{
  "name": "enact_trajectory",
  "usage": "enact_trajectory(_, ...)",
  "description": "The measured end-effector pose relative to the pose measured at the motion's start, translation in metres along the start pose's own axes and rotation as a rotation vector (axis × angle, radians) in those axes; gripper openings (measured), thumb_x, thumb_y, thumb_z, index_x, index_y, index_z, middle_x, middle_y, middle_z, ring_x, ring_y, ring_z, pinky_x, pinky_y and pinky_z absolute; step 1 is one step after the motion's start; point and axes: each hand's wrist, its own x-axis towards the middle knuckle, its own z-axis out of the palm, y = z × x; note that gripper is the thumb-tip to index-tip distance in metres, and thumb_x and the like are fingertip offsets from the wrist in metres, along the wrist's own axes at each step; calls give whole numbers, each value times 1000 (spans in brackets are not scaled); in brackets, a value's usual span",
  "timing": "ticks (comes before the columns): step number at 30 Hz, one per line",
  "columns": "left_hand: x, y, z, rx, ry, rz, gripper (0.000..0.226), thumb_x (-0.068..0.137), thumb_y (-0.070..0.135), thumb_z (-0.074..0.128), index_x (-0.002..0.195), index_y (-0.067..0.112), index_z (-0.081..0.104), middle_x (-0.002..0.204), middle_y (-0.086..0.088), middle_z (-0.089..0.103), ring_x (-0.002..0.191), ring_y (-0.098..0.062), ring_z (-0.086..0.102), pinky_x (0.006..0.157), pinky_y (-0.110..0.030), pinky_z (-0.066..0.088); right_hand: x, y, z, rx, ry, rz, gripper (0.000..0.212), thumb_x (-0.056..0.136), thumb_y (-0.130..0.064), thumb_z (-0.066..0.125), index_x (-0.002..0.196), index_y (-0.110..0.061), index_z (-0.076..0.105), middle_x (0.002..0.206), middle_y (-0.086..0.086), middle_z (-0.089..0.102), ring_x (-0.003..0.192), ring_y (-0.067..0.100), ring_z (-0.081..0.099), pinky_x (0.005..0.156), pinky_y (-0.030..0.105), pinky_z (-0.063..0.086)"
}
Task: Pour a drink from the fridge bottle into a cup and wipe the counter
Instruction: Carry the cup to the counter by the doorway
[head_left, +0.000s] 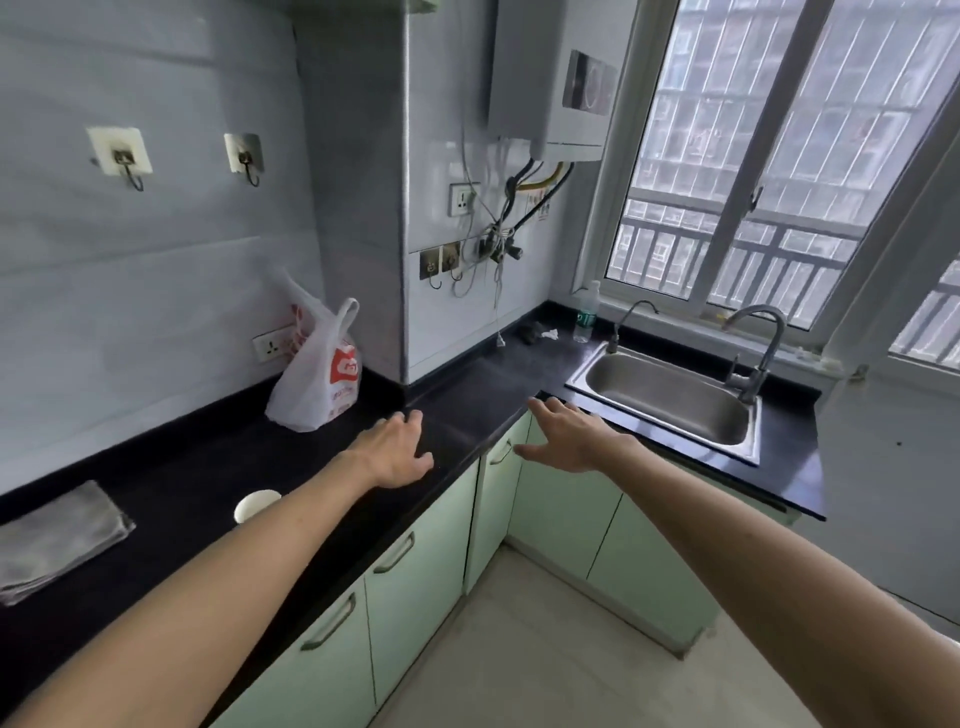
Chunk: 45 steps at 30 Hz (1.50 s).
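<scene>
While L hand (397, 449) & R hand (563, 434) hover apart near counter (182, 467) edge, spread open, holding nothing, cup (254, 505) sits left of L forearm, cloth (57, 540) further left.

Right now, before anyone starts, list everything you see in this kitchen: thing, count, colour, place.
counter: 1, black, L-shaped round the corner
cloth: 1, grey, folded on counter, far left
cup: 1, white, on counter right of cloth
plastic bag: 1, white with red print, on counter
bottle: 1, clear, green label, counter corner
sink: 1, steel, in counter under window
taps: 2, metal, behind sink
cabinet doors: several, pale green, under counter
water heater: 1, white, left of window
left hand: 1, open, over counter
right hand: 1, open, at counter edge near sink
</scene>
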Motion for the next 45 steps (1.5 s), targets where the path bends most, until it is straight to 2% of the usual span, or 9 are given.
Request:
enact_trajectory(4, 2, -52, -6, -19, 10, -93, 73, 95, 44, 52, 152, 7, 24, 150, -18, 40, 136, -33, 44, 107, -47, 43, 41, -36, -2, 0, 6, -108, 87, 93, -66, 43, 157, -18, 10, 155, 10, 31, 139, 33, 34, 106, 52, 38)
enact_trajectory(9, 5, -102, -11, -15, 19, -200, 56, 96, 42, 52, 138, 9, 36, 137, -14, 50, 122, -31, 53, 92, -43, 50, 95, -72, 0, -12, 3, -228, 85, 93, -64, 44, 156, -18, 13, 153, 11, 34, 137, 34, 37, 103, 54, 40)
enact_trajectory(12, 9, -132, -12, -5, 26, -279, 51, 96, 42, 52, 131, 8, 38, 131, -16, 51, 117, -33, 54, 91, -45, 50, 134, -91, -1, 11, 4, -301, 86, 91, -64, 46, 156, -18, 14, 151, 11, 37, 136, 35, 39, 103, 53, 41)
enact_trajectory(16, 12, -169, -17, -12, 44, -395, 68, 96, 44, 51, 148, 7, 27, 141, -18, 44, 126, -35, 50, 98, -47, 47, 189, -121, -12, 68, 17, -424, 83, 92, -61, 48, 155, -18, 17, 147, 11, 42, 132, 35, 44, 104, 51, 42)
enact_trajectory(23, 14, -225, -16, -19, 30, -606, 71, 97, 43, 50, 152, 9, 21, 146, -16, 41, 131, -33, 47, 99, -45, 47, 269, -179, -7, 56, -56, -609, 83, 91, -61, 45, 156, -21, 13, 155, 13, 34, 136, 37, 41, 105, 54, 41)
enact_trajectory(29, 6, -252, -3, -57, 30, -746, 74, 97, 43, 49, 154, 8, 16, 143, -18, 44, 129, -35, 47, 104, -44, 45, 310, -224, 9, 62, -90, -758, 77, 95, -57, 47, 155, -20, 16, 152, 10, 38, 134, 36, 43, 107, 54, 40)
enact_trajectory(32, -4, -259, 8, -98, 31, -796, 69, 97, 43, 49, 150, 8, 21, 137, -15, 48, 119, -31, 54, 94, -44, 51, 324, -246, 23, 73, -108, -829, 74, 95, -57, 47, 155, -22, 18, 149, 9, 40, 131, 33, 46, 105, 50, 41)
enact_trajectory(35, -15, -262, 23, -116, 19, -836, 66, 97, 43, 50, 148, 9, 23, 139, -14, 46, 118, -31, 55, 94, -46, 50, 330, -267, 42, 92, -139, -896, 74, 95, -56, 48, 154, -21, 19, 142, 10, 45, 124, 31, 50, 102, 47, 44)
enact_trajectory(45, -24, -265, 72, -194, 30, -838, 64, 96, 40, 54, 144, 7, 27, 135, -16, 49, 120, -32, 53, 95, -47, 50, 311, -300, 135, 125, -331, -974, 77, 92, -57, 52, 153, -24, 19, 147, 5, 42, 132, 28, 45, 104, 48, 42)
